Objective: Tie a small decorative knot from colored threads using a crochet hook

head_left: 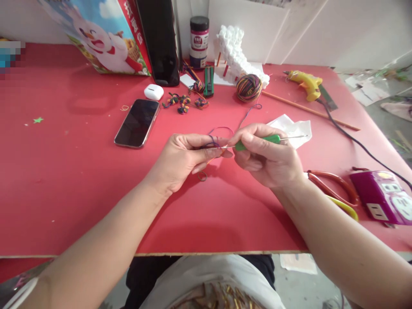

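Right at the middle of the red counter (80, 193), the left hand's (188, 156) fingers pinch the dark yarn (215, 143), while the right hand's (268, 154) fingers grip the green-handled crochet hook (273, 139), its tip in among the loops! A strand trails up towards the ball of yarn (249, 88). Behind, the jar (198, 43) stands upright, black lid on, contents impossible to tell. Over to its left, a white earbud case (153, 92) sits closed just beside the phone (137, 123), and the rabbit-printed bag (103, 47) stands behind them, its inside out of sight.
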A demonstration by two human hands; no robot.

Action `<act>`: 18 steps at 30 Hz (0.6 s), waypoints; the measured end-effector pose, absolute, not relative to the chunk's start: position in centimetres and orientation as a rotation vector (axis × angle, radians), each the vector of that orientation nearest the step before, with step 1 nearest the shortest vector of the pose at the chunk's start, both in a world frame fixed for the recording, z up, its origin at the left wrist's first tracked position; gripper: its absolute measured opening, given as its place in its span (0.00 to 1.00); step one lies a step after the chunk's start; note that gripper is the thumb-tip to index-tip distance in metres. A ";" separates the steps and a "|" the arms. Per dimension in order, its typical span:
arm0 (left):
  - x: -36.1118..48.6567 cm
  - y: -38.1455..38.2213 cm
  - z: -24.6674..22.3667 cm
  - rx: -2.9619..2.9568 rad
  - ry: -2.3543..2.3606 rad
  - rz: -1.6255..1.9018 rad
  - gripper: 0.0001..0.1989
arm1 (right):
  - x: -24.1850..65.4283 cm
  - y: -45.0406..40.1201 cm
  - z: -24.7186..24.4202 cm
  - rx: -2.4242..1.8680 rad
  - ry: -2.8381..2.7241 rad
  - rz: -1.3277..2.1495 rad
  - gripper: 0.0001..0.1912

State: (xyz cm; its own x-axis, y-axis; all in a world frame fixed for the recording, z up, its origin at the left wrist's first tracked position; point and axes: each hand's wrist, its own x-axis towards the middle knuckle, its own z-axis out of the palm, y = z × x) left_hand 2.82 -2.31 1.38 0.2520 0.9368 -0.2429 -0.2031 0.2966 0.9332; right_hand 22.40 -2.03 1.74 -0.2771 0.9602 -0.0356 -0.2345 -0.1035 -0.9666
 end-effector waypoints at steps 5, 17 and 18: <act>3.2 -2.5 0.8 0.871 0.924 1.022 0.05 | 21.7 -2.5 1.3 -0.895 -1.113 1.514 0.17; 2.3 -2.6 1.5 0.982 0.846 0.969 0.11 | 22.7 -2.2 2.2 -0.921 -1.290 1.482 0.22; 2.1 -2.6 1.7 0.991 0.810 0.936 0.11 | 22.8 -2.1 2.3 -0.910 -1.292 1.496 0.22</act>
State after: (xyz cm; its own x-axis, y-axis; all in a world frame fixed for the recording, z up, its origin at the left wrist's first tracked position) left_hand 2.10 -2.57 1.72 0.3815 0.9143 -0.1361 -0.2669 0.2499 0.9308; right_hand 22.80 -2.14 2.31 -0.2947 0.9549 0.0370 -0.1758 -0.0161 -0.9843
